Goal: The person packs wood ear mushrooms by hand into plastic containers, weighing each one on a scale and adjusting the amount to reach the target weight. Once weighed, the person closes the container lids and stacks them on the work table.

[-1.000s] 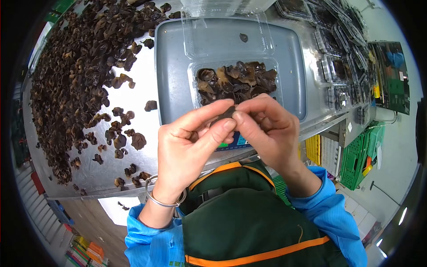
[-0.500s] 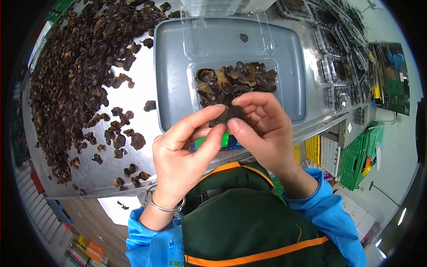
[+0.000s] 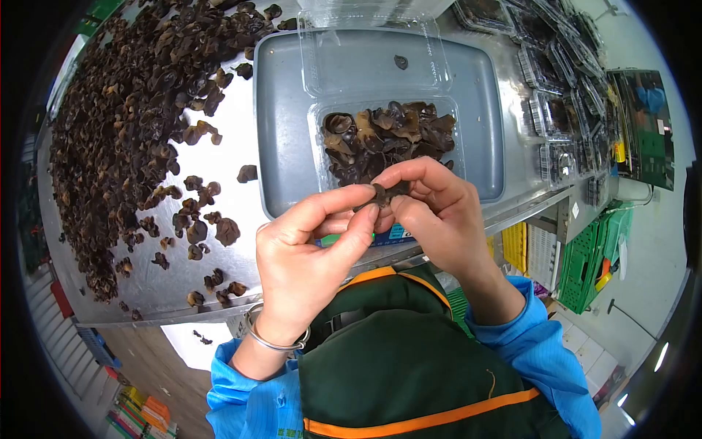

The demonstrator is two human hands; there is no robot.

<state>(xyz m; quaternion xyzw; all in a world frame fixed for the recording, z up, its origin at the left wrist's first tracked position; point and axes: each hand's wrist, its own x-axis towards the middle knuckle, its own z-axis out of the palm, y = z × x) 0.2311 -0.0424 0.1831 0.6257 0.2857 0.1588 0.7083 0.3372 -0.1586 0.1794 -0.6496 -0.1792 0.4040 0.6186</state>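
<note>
Between the fingertips of both hands is a dark brown piece of wood ear mushroom (image 3: 387, 194). My left hand (image 3: 314, 245) pinches its left side with thumb and forefinger, and my right hand (image 3: 435, 216) grips its right side. Just beyond them lies a clear plastic clamshell box (image 3: 316, 139), its lid (image 3: 373, 66) folded back, holding a heap of wood ear mushrooms (image 3: 395, 135). The box rests on a grey tray (image 3: 274, 95). Part of a scale with a blue front panel (image 3: 398, 235) shows under the tray's near edge, mostly behind my hands.
A large pile of wood ear mushrooms (image 3: 131, 132) covers the left of the metal table (image 3: 234, 139), with loose pieces along its edge. Filled clear boxes (image 3: 556, 110) are stacked at the right. Green crates (image 3: 585, 263) stand below, beyond the table's right edge.
The mushroom piece has turned in my fingers and now shows less of its surface. My right hand has shifted slightly, and my left hand a little to the right.
</note>
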